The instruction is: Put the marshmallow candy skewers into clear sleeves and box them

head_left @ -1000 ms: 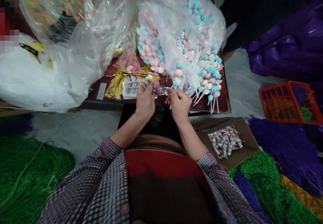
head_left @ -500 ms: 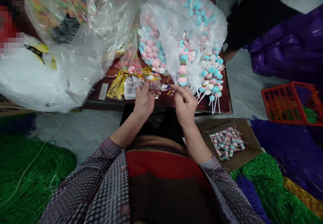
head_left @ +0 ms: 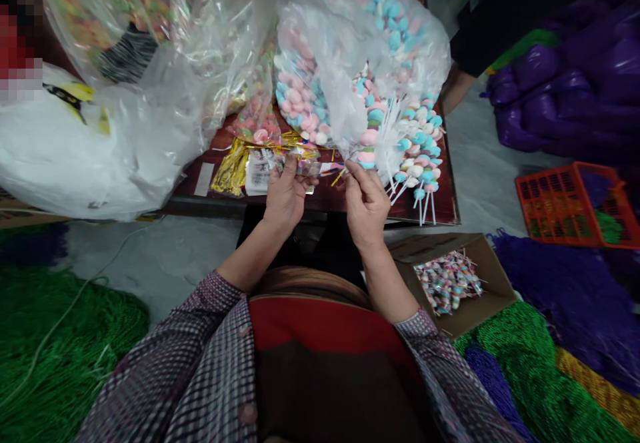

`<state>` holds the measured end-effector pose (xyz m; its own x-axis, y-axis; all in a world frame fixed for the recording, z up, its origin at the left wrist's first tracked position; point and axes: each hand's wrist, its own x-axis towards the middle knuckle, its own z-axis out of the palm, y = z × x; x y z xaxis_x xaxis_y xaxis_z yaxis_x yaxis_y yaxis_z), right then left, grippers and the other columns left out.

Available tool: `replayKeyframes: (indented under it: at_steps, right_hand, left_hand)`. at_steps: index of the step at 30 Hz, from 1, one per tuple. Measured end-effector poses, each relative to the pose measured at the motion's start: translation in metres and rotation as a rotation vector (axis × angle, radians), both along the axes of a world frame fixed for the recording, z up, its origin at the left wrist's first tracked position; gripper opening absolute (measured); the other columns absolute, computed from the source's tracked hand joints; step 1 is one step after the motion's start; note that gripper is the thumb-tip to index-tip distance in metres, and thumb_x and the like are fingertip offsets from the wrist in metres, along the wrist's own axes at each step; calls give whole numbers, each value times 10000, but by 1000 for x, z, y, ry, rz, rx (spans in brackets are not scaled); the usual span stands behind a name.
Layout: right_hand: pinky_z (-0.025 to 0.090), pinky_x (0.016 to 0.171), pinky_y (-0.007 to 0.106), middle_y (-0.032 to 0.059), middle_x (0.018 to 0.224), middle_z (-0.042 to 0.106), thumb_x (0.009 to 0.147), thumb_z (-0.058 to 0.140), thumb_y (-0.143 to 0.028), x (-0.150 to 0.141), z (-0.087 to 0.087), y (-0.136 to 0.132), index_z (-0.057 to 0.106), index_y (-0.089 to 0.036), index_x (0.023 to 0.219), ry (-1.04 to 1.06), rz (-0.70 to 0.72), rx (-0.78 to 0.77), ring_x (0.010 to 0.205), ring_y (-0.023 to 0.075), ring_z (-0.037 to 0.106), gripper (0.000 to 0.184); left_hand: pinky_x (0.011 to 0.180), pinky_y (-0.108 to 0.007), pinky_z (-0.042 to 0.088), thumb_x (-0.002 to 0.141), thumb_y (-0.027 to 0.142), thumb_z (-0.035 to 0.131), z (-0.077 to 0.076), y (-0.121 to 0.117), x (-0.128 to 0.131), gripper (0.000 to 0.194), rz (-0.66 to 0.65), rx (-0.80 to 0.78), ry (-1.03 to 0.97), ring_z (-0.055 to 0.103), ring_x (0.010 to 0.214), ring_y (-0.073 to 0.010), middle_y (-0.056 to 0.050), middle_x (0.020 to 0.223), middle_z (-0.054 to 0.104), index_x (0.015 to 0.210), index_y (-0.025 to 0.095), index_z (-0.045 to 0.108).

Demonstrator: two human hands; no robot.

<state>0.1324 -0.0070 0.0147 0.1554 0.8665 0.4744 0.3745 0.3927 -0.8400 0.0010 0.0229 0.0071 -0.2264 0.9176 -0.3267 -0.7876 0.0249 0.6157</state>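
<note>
Over the table's front edge, my left hand (head_left: pixel 285 196) is closed, thumb on top, on a small clear printed plastic bag (head_left: pixel 327 168). The bag stretches across to the pinched fingertips of my right hand (head_left: pixel 369 196). A marshmallow skewer (head_left: pixel 370 138) of pink, blue, white and green pieces rises from behind my right hand; its lower end is hidden there. Under and behind my left hand lie a pack of white printed labels (head_left: pixel 259 171) and a bundle of gold twist ties (head_left: pixel 231 171). More marshmallow skewers (head_left: pixel 420 146) with white sticks lie right of my right hand.
A big clear bag of marshmallows (head_left: pixel 305 83) stands at the back, bags of coloured candy (head_left: pixel 255 120) to its left. A cardboard box (head_left: pixel 493 290) of wrapped skewers sits low right, near an orange crate (head_left: pixel 555 210). A person's arm (head_left: pixel 457 86) shows at the right.
My right fingertips have shifted slightly right and away from me, and the marshmallow skewer has moved right with them. The bag between my hands shows a longer stretch. My left hand has hardly moved.
</note>
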Motion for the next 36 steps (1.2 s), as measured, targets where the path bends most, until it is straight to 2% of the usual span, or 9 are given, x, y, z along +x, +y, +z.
replayKeyframes:
  at_steps: [9,14,22,25,30,34,36]
  right_hand:
    - [504,693,278,-26,780,635,940,530,-132,3,-5,1,761,-240,986,-80,33,119,722,108,607,259]
    - [533,713,284,-18,822,648,949,532,-142,8,-3,1,758,-252,1049,-22,-23,156,734,110,630,270]
    - [507,688,288,-31,760,628,925,525,-117,4,-2,-3,748,-233,931,-123,18,99,707,112,590,251]
    - [523,709,293,-25,788,642,933,516,-120,5,-3,-2,757,-238,962,-104,33,104,731,112,605,270]
    - [558,782,309,-2,873,675,958,615,-266,10,-5,-1,768,-267,1114,-13,-5,53,802,122,642,218]
    - [589,743,325,15,949,709,954,622,-481,11,-10,2,768,-281,1146,144,98,-122,743,122,651,313]
    - [595,763,340,14,969,722,944,626,-511,10,-12,4,769,-289,1145,194,121,-149,755,126,657,333]
  left_hand:
    - [546,-190,511,871,357,772,-4,1,1,227,-3,30,8,655,603,-75,56,716,688,867,230,583]
    - [551,-201,516,901,359,737,-3,1,1,220,0,-18,16,666,608,-89,56,682,669,830,230,573]
    - [592,-180,546,856,414,779,-10,1,3,244,0,71,47,668,622,-73,52,727,699,861,230,619]
    - [629,-181,560,849,385,791,-11,1,3,227,26,79,66,688,653,-75,47,754,716,851,226,630]
    - [607,-186,557,818,344,824,-16,3,1,210,54,135,88,694,662,-82,57,741,713,824,239,642]
    - [634,-209,577,748,414,870,-16,-1,2,277,64,250,167,706,698,-97,50,769,732,827,250,661]
    - [665,-231,592,732,472,866,-14,-6,3,310,28,315,239,719,732,-112,32,803,751,835,249,677]
